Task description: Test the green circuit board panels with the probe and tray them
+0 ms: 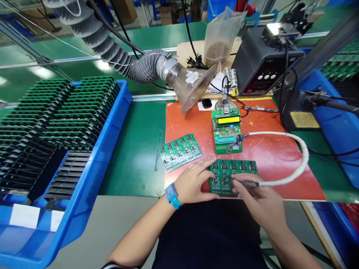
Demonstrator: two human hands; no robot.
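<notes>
Near the bench (131, 153) front edge, the left hand (193, 181), fingers loosely spread, should steady the circuit board (228, 172); the right hand (262, 200) pinches the cabled tool (251, 184) (tip is hidden).

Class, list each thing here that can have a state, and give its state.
Left hand: spread, touching the handled board.
Right hand: closed around the probe.
Handled board: flat on the red mat.
Display: lit yellow.
Indicator light: glowing blue.
White cable: bent in a curve.
Clear bag: partly filled.
Left blue crate: loaded with boards.
Gray station: power state unclear.
</notes>
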